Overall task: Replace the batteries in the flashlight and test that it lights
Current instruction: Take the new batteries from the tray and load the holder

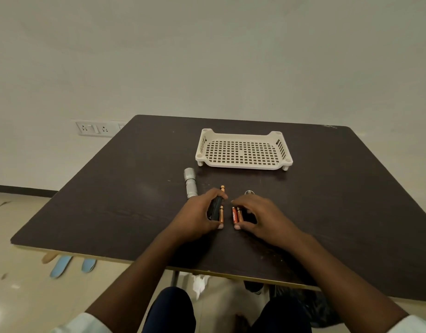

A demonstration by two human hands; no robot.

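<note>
— Looks like a plain office or classroom: bare off-white painted wall [207, 56], glossy beige tiled floor [20, 236].

— Agreed. Dark brown laminate table [339, 200] on a metal frame, white wall socket strip [94, 128] at ten o'clock, black skirting board [20, 189] beneath.

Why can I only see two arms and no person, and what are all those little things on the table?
The camera sits on the person's head and looks down, so you see only their arms, like your own. The left hand holds a black battery holder with copper-coloured batteries in it. The right hand curls around two orange batteries lying on the dark table; I can't tell if it grips them. Beside the left hand lies the silver flashlight. A small round silver part peeks out behind the right hand, maybe its cap. Farther back stands a white basket with holes.
</note>
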